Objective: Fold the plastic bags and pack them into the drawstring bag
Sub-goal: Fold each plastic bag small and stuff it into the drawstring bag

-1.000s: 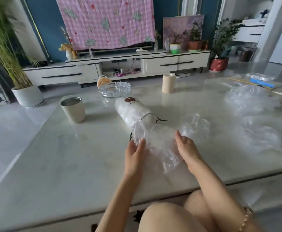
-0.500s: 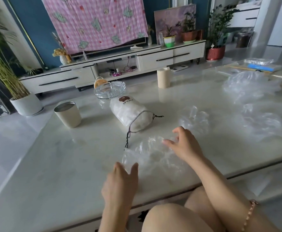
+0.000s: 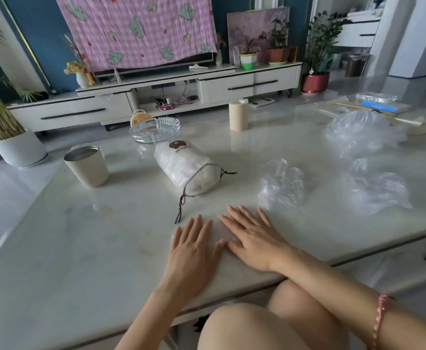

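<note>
Flattening stage, lower centre: left hand (image 3: 191,248) and right hand (image 3: 255,241), grip wide, fingers straight, now press flat on the desk (image 3: 80,248) the bag (image 3: 214,229) that lay crumpled between them a moment ago. Folding likely follows; drawstring bag (image 3: 186,168) lies just beyond, centre frame.

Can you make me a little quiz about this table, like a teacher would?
1. True or false: the left hand and the right hand both lie flat on the table.
2. What sits just behind the drawstring bag? A: a glass ashtray. B: a book. C: a shoe.
3. How many puffy crumpled plastic bags lie to the right of the drawstring bag?

Key: 1 true; 2 A; 3 three.
</note>
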`<state>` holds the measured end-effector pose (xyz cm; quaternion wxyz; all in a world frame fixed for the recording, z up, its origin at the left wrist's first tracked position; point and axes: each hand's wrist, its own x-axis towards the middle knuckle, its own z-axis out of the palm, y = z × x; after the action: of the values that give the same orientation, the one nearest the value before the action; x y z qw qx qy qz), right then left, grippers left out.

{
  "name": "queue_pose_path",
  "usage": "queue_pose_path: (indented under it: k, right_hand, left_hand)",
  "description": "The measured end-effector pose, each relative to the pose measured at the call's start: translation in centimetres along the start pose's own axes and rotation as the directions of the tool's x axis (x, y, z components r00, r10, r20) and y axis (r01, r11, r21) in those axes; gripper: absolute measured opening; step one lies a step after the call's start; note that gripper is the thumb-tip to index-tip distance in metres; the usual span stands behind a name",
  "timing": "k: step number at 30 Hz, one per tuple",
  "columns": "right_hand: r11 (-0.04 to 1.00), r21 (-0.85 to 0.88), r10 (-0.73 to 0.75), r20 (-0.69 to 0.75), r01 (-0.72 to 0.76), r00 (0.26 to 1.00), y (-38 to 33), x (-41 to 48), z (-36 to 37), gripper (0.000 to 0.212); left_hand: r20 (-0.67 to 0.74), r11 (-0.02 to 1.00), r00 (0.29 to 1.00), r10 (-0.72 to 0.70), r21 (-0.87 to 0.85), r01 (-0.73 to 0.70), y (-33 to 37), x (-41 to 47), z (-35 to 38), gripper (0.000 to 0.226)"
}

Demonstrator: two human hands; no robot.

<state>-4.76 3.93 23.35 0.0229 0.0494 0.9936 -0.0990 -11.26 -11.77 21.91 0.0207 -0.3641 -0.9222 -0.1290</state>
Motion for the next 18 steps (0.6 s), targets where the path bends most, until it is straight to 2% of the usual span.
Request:
queue_pose_path:
  k: [2,6,8,10,12,14,16,18]
  right_hand:
    - [1.0,-0.015,0.001,0.012,-0.001,1.0,0.7,-0.5,-0.2,0.108]
    - [0.998,-0.06,-0.011,0.027,0.013,1.0,0.8,-0.5,0.0,0.114]
    - [1.0,-0.024,-0.009,-0.032,0.008,0.999,0.6,-0.6,0.0,0.118]
    - [0.995,0.098,-0.02,-0.132,0.033,0.991,0.4,-1.3,-0.3,0.116]
    - [0.949,0.307,-0.015,-0.199,0.076,0.98,0.1,-2.5,-1.4,0.089]
    - [0.896,0.434,-0.043,-0.129,0.095,0.991,0.5,-3.8,-2.3,0.063]
    - [0.934,0.337,-0.103,-0.06,0.117,0.993,1.4,-4.7,-2.2,0.053]
    - [0.947,0.292,-0.102,-0.114,0.132,0.988,1.8,-4.9,-1.4,0.031]
  left_hand:
    - [0.055,0.998,0.998,-0.031,0.054,0.028,-0.2,-0.5,0.0,0.125]
    - [0.077,0.994,0.995,-0.07,0.093,0.063,0.1,-0.6,0.1,0.13]
    - [0.036,0.995,0.997,-0.063,0.081,0.06,0.2,-0.7,-0.1,0.128]
    - [-0.045,1.0,0.999,-0.001,-0.03,0.0,-0.1,-1.0,-0.3,0.119]
    - [-0.176,0.96,0.976,0.127,-0.224,-0.166,-0.7,-1.4,-0.6,0.098]
    - [-0.268,0.909,0.935,0.233,-0.283,-0.307,-1.8,-2.1,-0.1,0.077]
    - [-0.275,0.897,0.919,0.283,-0.264,-0.355,-2.5,-2.5,0.4,0.065]
    - [-0.304,0.899,0.907,0.292,-0.237,-0.369,-2.6,-2.4,0.6,0.045]
